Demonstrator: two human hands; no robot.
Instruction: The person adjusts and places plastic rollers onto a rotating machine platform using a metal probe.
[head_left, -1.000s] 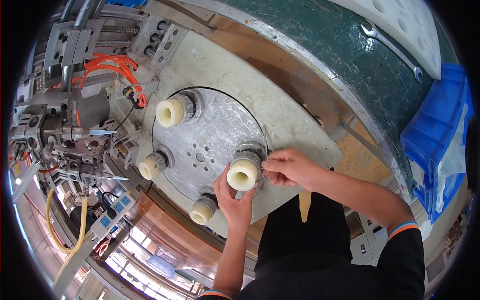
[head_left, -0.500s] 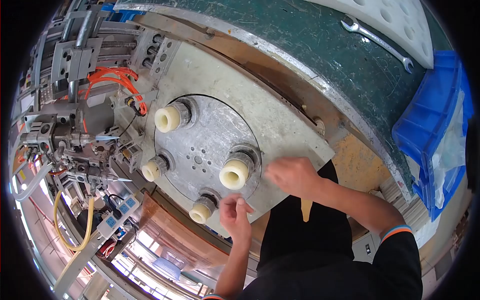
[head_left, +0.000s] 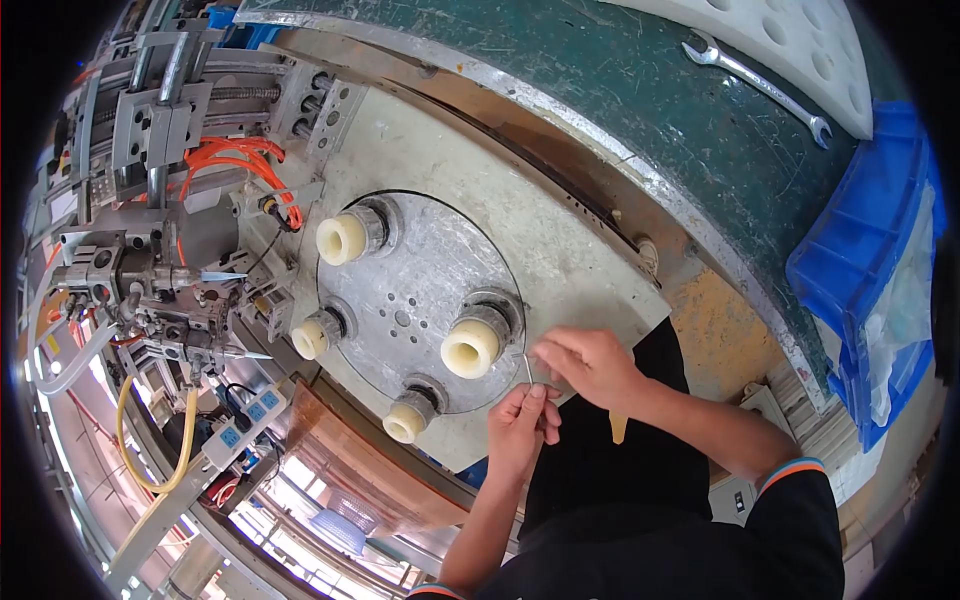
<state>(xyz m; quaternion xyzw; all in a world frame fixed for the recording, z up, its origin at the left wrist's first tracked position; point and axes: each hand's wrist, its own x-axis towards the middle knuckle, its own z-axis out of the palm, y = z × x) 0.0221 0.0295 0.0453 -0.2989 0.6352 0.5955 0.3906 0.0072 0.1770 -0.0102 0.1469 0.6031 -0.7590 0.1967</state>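
My left grip [head_left: 515, 428] pinches a thin metal rod [head_left: 529, 370] near the rightmost cream cylinder [head_left: 471, 347]; whether my curled right grip [head_left: 594, 368] holds anything, I cannot tell.

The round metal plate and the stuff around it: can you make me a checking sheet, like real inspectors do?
Surface: pale board, scuffed; round metal plate set in it.
Job things: four pale hollow cylinders on metal mounts; thin metal rod.
Clutter: wrench on the green table; blue bin at the table's edge.
Hands: left hand pinches the rod; right hand close by, touch unclear.
Cables: orange tubes, yellow hose, power strip.
Surroundings: metal machinery at the picture's left.
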